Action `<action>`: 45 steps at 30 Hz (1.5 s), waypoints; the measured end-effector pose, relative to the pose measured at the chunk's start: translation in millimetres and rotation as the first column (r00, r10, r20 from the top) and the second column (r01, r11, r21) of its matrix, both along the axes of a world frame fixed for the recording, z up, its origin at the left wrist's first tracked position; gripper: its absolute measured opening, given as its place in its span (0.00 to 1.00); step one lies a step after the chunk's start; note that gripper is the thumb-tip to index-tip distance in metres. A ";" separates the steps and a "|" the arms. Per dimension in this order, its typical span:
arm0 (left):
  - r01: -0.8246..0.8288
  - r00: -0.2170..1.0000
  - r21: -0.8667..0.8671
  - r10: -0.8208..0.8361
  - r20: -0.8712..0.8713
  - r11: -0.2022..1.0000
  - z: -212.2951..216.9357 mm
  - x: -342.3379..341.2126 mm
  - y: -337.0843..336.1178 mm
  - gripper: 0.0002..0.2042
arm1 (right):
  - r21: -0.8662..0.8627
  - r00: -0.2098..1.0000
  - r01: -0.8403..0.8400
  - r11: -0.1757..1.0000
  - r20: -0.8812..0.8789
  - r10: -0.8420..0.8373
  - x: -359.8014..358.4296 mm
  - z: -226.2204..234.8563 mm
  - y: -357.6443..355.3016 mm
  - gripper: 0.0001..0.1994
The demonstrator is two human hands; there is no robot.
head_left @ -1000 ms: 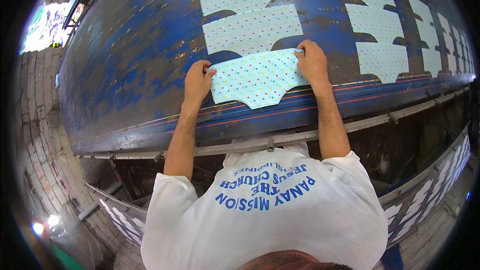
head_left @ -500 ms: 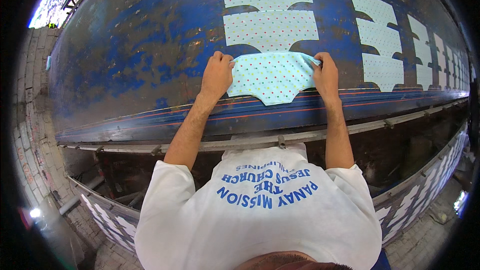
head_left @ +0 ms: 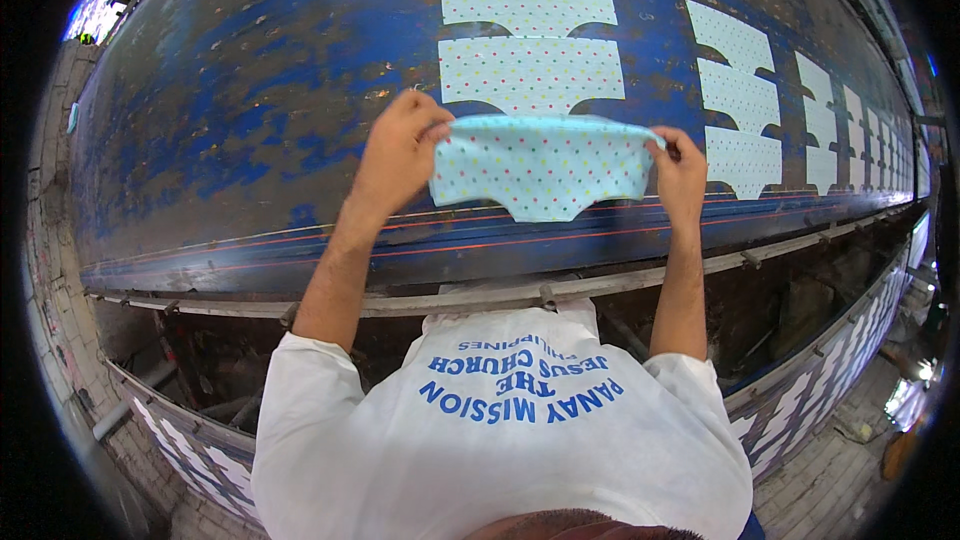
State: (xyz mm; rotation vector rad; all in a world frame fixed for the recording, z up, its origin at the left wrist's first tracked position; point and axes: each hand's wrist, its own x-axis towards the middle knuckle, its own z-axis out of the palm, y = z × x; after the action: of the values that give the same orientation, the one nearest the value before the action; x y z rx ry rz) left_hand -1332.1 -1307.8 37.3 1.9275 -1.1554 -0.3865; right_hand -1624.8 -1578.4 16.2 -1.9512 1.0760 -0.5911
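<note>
A pale blue cut fabric panel [head_left: 545,170] with small coloured dots is stretched between my two hands over the near part of the long table. Its lower edge narrows to a short tab in the middle. My left hand [head_left: 393,150] pinches the panel's upper left corner, and my right hand [head_left: 682,165] pinches the upper right corner. Just beyond it, two matching dotted panels lie flat in a column: a nearer one [head_left: 530,70] and a farther one [head_left: 527,0]. The held panel's top edge covers the low end of the nearer one.
The long table [head_left: 250,140] has a worn blue and brown top, with orange lines [head_left: 440,243] along its near side. More columns of panels [head_left: 740,90] run off to the right. A metal rail [head_left: 460,302] edges the table before me. Brick paving [head_left: 55,270] lies at left.
My hands have moved farther apart, drawing the panel's top edge tauter and straighter. Before, the panel's upper edge met the nearer flat panel more closely. The whole view has shifted slightly.
</note>
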 end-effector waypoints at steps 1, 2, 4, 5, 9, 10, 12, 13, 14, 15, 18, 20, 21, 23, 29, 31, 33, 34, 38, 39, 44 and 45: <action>-0.015 0.999 -0.005 0.015 0.039 1.000 0.2 7.4 -9.2 0.06 | -0.020 1.000 -0.016 1.000 0.022 0.016 10.1 -2.1 -13.0 0.08; -0.029 0.996 -0.011 0.030 0.080 1.000 -3.1 18.0 -21.5 0.06 | -0.042 0.998 -0.031 0.999 0.047 0.033 23.5 -6.8 -25.8 0.09; -0.074 0.983 0.022 0.069 0.168 0.997 -17.1 43.3 -47.9 0.07 | -0.083 0.998 -0.053 0.995 0.038 0.056 52.0 -18.3 -52.5 0.11; -0.108 0.972 0.059 0.092 0.216 0.992 -27.7 55.1 -63.2 0.07 | -0.118 0.996 -0.082 0.990 0.027 0.086 67.3 -25.5 -66.7 0.12; -0.224 0.943 0.227 0.152 0.298 0.948 -73.0 89.8 -106.4 0.10 | -0.175 0.989 -0.142 0.974 -0.067 0.132 119.7 -60.9 -112.1 0.12; -0.251 0.951 0.266 0.186 0.246 0.931 -80.9 94.8 -111.8 0.12 | -0.178 0.987 -0.152 0.972 -0.087 0.138 125.5 -68.0 -119.1 0.13; -0.279 0.944 0.281 0.209 0.256 0.918 -90.9 97.9 -116.2 0.11 | -0.189 0.966 -0.217 0.958 -0.186 0.182 130.5 -77.2 -130.2 0.13; -0.302 0.941 0.318 0.228 0.250 0.899 -92.8 98.6 -118.6 0.11 | -0.175 0.947 -0.238 0.955 -0.259 0.188 133.1 -79.4 -135.6 0.13; -0.306 0.935 0.334 0.215 0.282 0.891 -92.8 98.7 -119.7 0.11 | -0.128 0.927 -0.285 0.950 -0.289 0.239 133.5 -80.4 -140.1 0.14; -0.315 0.930 0.371 0.206 0.304 0.874 -91.3 98.2 -120.8 0.11 | -0.149 0.914 -0.320 0.936 -0.309 0.263 135.1 -80.9 -142.9 0.14; -0.386 0.893 0.432 0.214 0.395 0.815 -87.8 89.1 -127.3 0.10 | -0.160 0.864 -0.410 0.898 -0.383 0.326 138.4 -80.1 -146.7 0.16; -0.437 0.884 0.473 0.268 0.383 0.765 -85.0 85.4 -134.1 0.10 | -0.128 0.877 -0.396 0.909 -0.348 0.332 140.9 -79.6 -148.2 0.17; -0.453 0.888 0.508 0.317 0.334 0.733 -84.5 84.0 -138.0 0.10 | -0.115 0.883 -0.389 0.914 -0.330 0.334 141.6 -79.6 -149.0 0.18; -0.476 0.879 0.527 0.362 0.311 0.704 -84.4 81.5 -141.0 0.11 | -0.063 0.865 -0.402 0.913 -0.353 0.357 147.2 -79.1 -152.3 0.19; -0.468 0.861 0.523 0.233 0.453 0.712 -93.8 82.4 -139.9 0.11 | -0.138 0.841 -0.467 0.873 -0.374 0.391 144.7 -83.2 -149.8 0.15; -0.475 0.847 0.498 0.224 0.481 0.726 -98.7 81.1 -138.8 0.10 | -0.263 0.882 -0.439 0.859 -0.310 0.356 135.6 -88.4 -140.6 0.13; -0.467 0.838 0.487 0.192 0.511 0.738 -101.7 77.2 -139.0 0.09 | -0.410 0.928 -0.370 0.833 -0.211 0.309 125.4 -94.1 -129.8 0.12; -0.460 0.835 0.487 0.174 0.522 0.743 -100.9 74.6 -138.1 0.09 | -0.414 0.928 -0.374 0.830 -0.166 0.335 121.7 -96.0 -126.5 0.12; -0.346 0.909 0.416 0.190 0.372 0.841 -80.8 56.8 -131.1 0.09 | -0.323 0.930 -0.355 0.877 -0.022 0.368 110.4 -93.3 -119.3 0.10; -0.300 0.952 0.410 0.245 0.183 0.861 -68.3 57.0 -126.2 0.09 | -0.256 0.938 -0.338 0.905 -0.012 0.347 108.1 -89.7 -118.3 0.09; -0.139 0.876 0.122 0.180 -0.447 0.983 -4.6 84.5 -106.8 0.06 | 0.047 0.982 -0.186 0.982 -0.014 0.186 112.9 -58.0 -138.9 0.10; -0.130 0.896 0.107 0.163 -0.413 0.986 0.2 94.8 -108.3 0.06 | 0.080 0.988 -0.147 0.986 -0.024 0.150 119.0 -52.0 -146.4 0.10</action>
State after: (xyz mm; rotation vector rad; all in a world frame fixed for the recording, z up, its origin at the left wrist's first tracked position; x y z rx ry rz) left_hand -1237.3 -1416.1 37.5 1.8603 -0.7164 -0.7329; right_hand -1505.9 -1724.8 -35.8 -1.9573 0.9475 -0.4339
